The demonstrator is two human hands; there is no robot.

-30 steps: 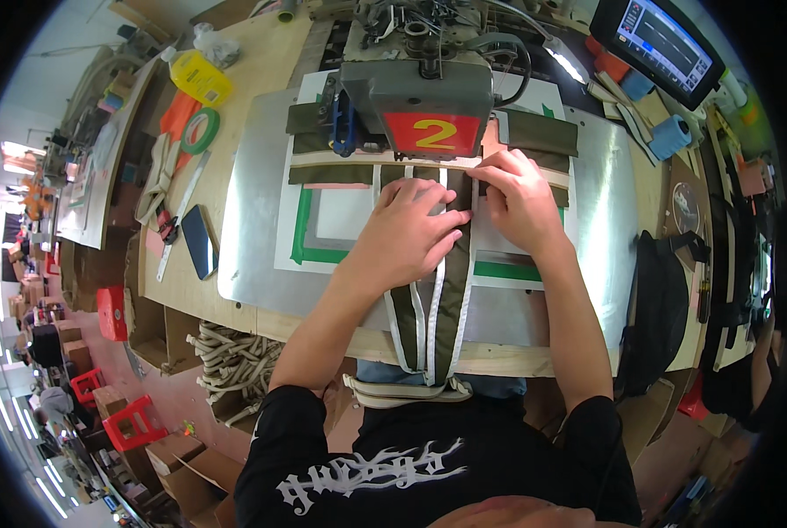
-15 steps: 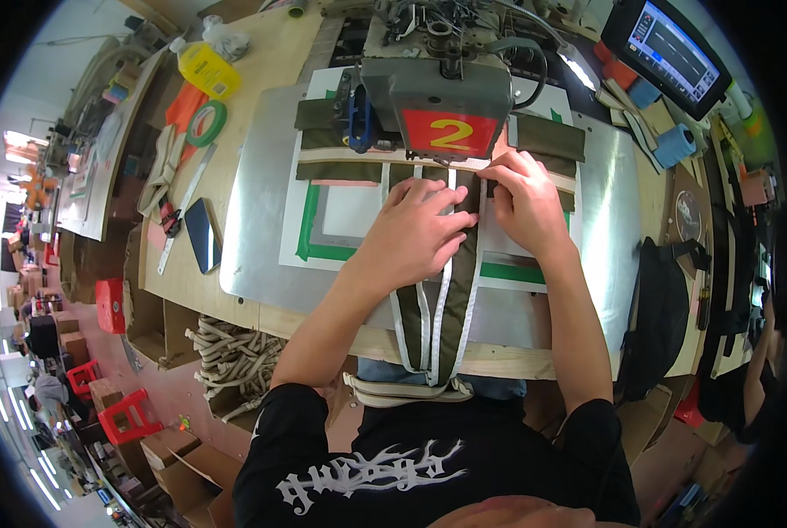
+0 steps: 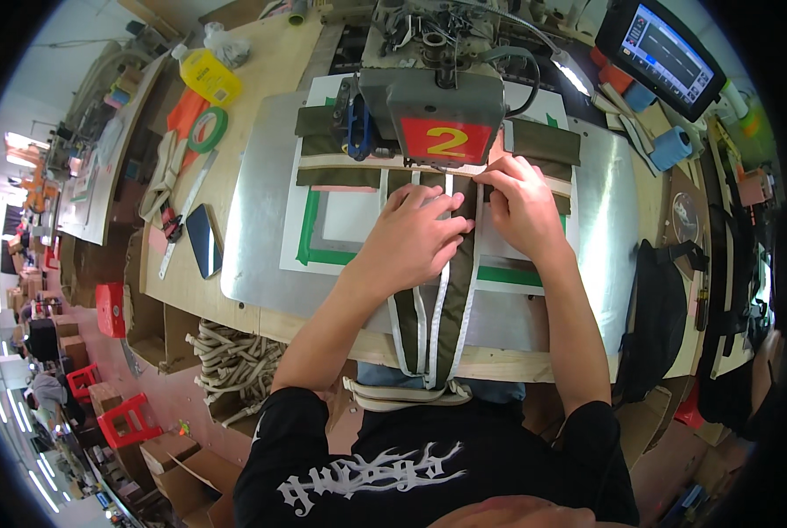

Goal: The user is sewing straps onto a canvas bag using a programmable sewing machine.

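Note:
Olive fabric straps with white edging (image 3: 457, 304) run from under the sewing machine head (image 3: 446, 97) down over the table's front edge. Flat on these straps rests my left hand (image 3: 415, 231), its fingers apart and pressing the cloth. My right hand (image 3: 524, 204) is closed at the thumb and forefinger, pinching the right strap's upper edge where it meets a beige webbing band (image 3: 345, 162). That band crosses a wider olive fabric piece (image 3: 543, 143) beneath the machine head. Part of the join is hidden by my fingers and the machine.
A metal plate (image 3: 257, 211) with a green-taped white template (image 3: 345, 216) lies under the work. To the left are a phone (image 3: 203, 239), green tape roll (image 3: 208, 130) and yellow bottle (image 3: 209, 77). A screen (image 3: 660, 55) and blue thread spool (image 3: 671, 148) stand right.
The view has shifted slightly. My right fingertips have edged a little left onto the strap's edge, while my left hand stays pressed on the straps.

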